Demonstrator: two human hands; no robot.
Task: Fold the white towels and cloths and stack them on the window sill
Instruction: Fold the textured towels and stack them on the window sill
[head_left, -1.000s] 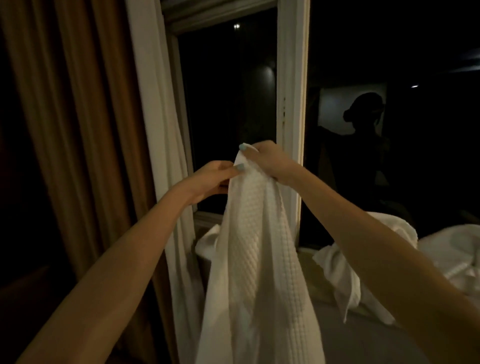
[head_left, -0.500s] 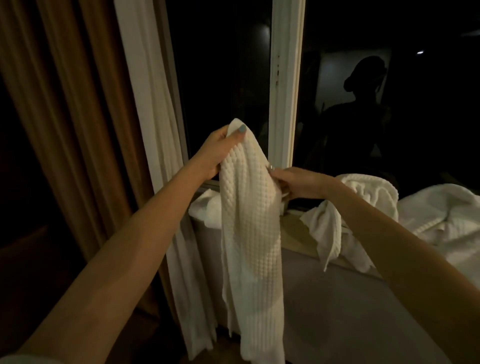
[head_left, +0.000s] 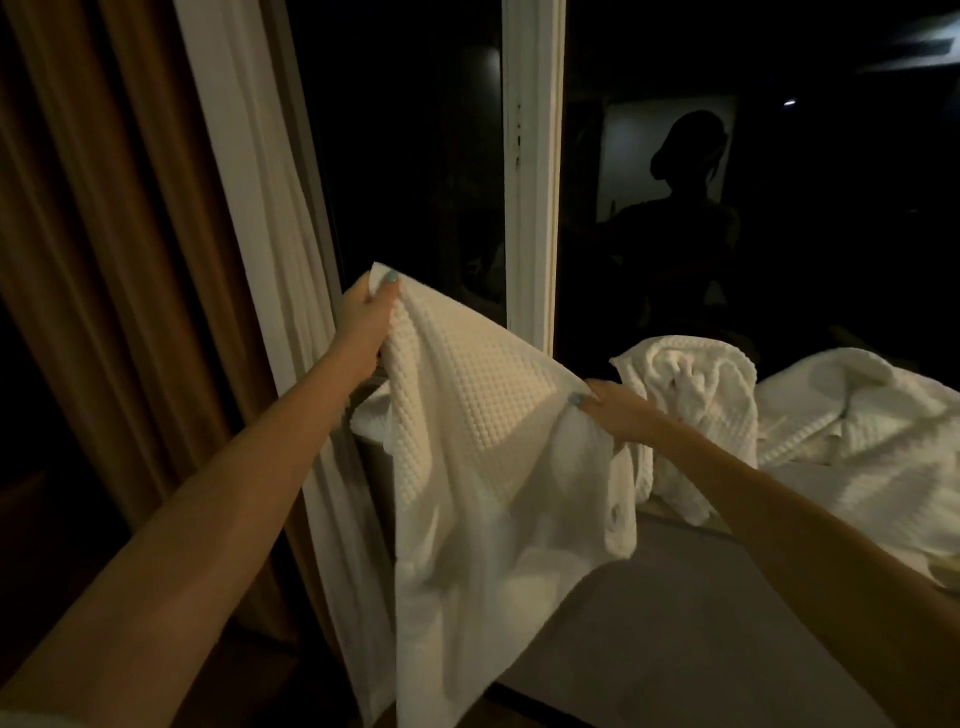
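Observation:
A white waffle-weave towel (head_left: 478, 441) hangs spread between my two hands in front of the window. My left hand (head_left: 369, 317) pinches its upper left corner, raised high. Lower and to the right, my right hand (head_left: 618, 410) grips the towel's other edge. The towel's lower part drops down past the wall below the window sill (head_left: 675, 512). On the sill behind lie a crumpled white towel (head_left: 691, 415) and a larger rumpled white cloth (head_left: 857, 431) at the right. A bit of another white cloth (head_left: 369, 421) shows behind the held towel.
A white window post (head_left: 532, 171) stands behind the towel, with dark glass on both sides reflecting a person's silhouette. A white sheer curtain (head_left: 280, 234) and a brown curtain (head_left: 104, 218) hang at the left. A grey wall (head_left: 675, 623) lies below the sill.
My hands have drawn apart: the right one slid down and right along the towel's edge, so the towel went from a bunched strip to a spread sheet. The view dropped lower.

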